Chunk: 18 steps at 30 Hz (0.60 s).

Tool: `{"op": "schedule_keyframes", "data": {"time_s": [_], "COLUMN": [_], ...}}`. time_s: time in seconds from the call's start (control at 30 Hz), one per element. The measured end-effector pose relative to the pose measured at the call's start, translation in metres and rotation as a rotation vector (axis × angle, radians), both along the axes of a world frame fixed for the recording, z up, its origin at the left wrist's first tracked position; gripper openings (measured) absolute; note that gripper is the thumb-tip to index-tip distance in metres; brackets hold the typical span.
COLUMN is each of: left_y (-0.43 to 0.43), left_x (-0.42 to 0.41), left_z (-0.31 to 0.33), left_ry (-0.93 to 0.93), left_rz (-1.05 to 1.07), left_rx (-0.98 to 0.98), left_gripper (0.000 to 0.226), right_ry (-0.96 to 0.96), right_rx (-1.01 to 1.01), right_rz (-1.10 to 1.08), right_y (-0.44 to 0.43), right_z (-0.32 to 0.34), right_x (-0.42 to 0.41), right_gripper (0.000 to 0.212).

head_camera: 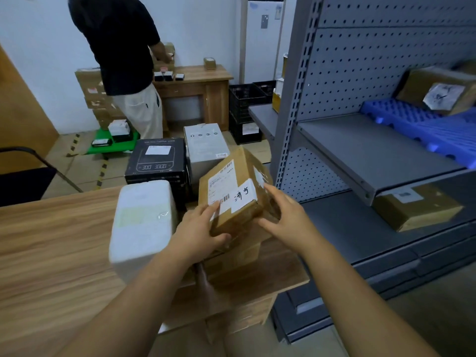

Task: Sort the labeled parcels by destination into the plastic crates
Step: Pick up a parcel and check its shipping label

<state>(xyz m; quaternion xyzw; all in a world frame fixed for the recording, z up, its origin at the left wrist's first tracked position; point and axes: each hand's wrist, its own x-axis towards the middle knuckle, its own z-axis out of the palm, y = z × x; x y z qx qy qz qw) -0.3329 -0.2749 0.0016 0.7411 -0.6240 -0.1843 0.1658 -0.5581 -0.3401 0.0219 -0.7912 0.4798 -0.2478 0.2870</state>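
Note:
A brown cardboard parcel (pixel 238 186) with a white shipping label and a handwritten tag is tilted above other cardboard boxes (pixel 240 251) at the wooden table's (pixel 51 253) right end. My left hand (pixel 199 231) grips its near left corner, thumb curled under the front face. My right hand (pixel 286 215) holds its right side with spread fingers. A white foam box (pixel 141 222) stands just left of my left hand. Black plastic crates (pixel 244 109) are stacked on the floor at the back.
A grey metal shelf rack (pixel 360 150) stands on the right, holding a blue plastic pallet (pixel 425 124) and two brown parcels (pixel 438 91). A black box (pixel 157 163) and a grey box (pixel 206 148) sit beyond the table. A person (pixel 123 60) stands at a wooden desk (pixel 201 83) at the back.

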Motion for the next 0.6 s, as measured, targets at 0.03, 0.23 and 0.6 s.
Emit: {"op": "schedule_keyframes", "data": {"time_s": [0.03, 0.23, 0.6], "left_y": [0.000, 0.003, 0.005], "left_x": [0.001, 0.008, 0.018], "left_z": [-0.001, 0.003, 0.016], "left_ry": [-0.014, 0.028, -0.052], "left_rz": [0.007, 0.034, 0.053], "left_rx": [0.008, -0.029, -0.071], "left_gripper": [0.087, 0.072, 0.071], "right_ry": [0.009, 0.051, 0.113], "right_rx": [0.004, 0.074, 0.208], "right_rz": [0.001, 0.037, 0.056], "right_y": [-0.001, -0.002, -0.012], "right_z": [-0.001, -0.012, -0.034], "right_x": [-0.001, -0.003, 0.012], "right_gripper": [0.082, 0.085, 0.087]}}
